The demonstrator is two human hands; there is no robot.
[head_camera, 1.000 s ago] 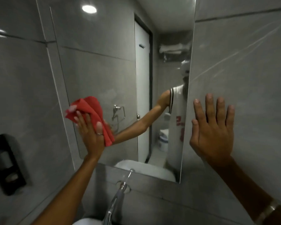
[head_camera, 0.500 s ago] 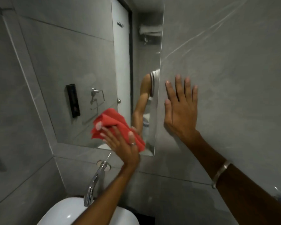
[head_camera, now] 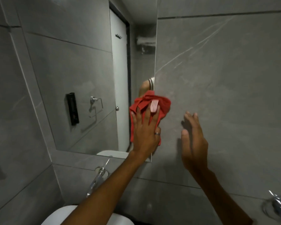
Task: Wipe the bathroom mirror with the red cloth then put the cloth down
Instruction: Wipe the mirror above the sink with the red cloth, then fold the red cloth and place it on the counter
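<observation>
The wall mirror [head_camera: 81, 75] fills the upper left, and its right edge runs down the middle of the view. My left hand [head_camera: 145, 132] presses the crumpled red cloth [head_camera: 162, 103] flat against the mirror's lower right corner, with the cloth spilling past the edge onto the grey tile. A pale label shows on the cloth between my fingers. My right hand [head_camera: 194, 142] hovers with fingers spread just off the grey tiled wall, to the right of the cloth, holding nothing.
A chrome tap [head_camera: 96, 181] sticks out of the wall below the mirror, over a white basin [head_camera: 58, 215] at the bottom edge. A metal fixture [head_camera: 277, 205] sits at the lower right. The mirror reflects a white door, a black dispenser and a towel ring.
My left hand has swept the cloth rightwards across the mirror to its lower right edge. My right hand has come off the wall and dropped lower.
</observation>
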